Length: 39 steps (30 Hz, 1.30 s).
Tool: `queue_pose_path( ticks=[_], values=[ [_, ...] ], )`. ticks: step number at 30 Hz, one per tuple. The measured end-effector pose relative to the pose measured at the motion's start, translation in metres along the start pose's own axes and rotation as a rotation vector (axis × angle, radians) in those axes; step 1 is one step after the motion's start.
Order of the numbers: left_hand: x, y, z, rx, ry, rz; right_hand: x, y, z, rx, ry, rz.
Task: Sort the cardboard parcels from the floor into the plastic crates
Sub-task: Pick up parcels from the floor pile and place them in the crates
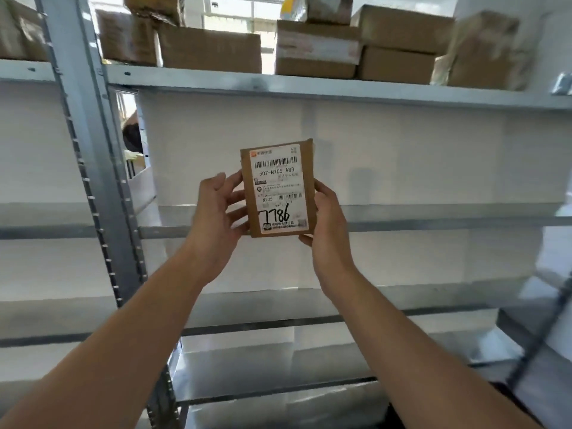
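Observation:
A small flat cardboard parcel [278,188] is held upright in front of me at chest height, its white shipping label facing me with "7786" handwritten in black. My left hand [216,218] grips its left edge, fingers curled behind it and thumb toward the front. My right hand [328,222] holds the right edge and lower right corner. Both arms reach forward toward a metal shelving rack [309,88]. No plastic crate shows in this view.
Several brown cardboard boxes [210,48] stand on the top shelf of the rack. A grey perforated upright post [89,156] runs down the left. The lower shelves [402,224] sit against pale white surfaces. A dark diagonal brace crosses at the lower right.

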State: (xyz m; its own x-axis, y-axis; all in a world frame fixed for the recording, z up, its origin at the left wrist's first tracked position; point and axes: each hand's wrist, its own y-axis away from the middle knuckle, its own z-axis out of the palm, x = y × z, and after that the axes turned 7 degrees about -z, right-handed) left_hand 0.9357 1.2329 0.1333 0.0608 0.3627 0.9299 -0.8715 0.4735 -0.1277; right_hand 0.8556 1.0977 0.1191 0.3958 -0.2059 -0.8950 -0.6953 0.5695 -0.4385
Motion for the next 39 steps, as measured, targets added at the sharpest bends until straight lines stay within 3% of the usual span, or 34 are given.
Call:
queue_pose_path(
  ticks=[8,22,29,39],
  values=[
    [-0.031,0.01,0.106,-0.21,0.003,-0.062,-0.025,0.021,-0.11,0.172,0.23,-0.088],
    [-0.142,0.058,0.36,-0.455,-0.023,-0.186,-0.05,0.069,-0.383,0.454,0.455,0.034],
    [-0.207,0.082,0.465,-0.562,-0.024,-0.244,-0.032,0.085,-0.49,0.609,0.412,0.081],
    [-0.285,0.034,0.6,-0.676,-0.016,-0.346,-0.003,0.051,-0.624,0.779,0.441,0.118]
  ],
)
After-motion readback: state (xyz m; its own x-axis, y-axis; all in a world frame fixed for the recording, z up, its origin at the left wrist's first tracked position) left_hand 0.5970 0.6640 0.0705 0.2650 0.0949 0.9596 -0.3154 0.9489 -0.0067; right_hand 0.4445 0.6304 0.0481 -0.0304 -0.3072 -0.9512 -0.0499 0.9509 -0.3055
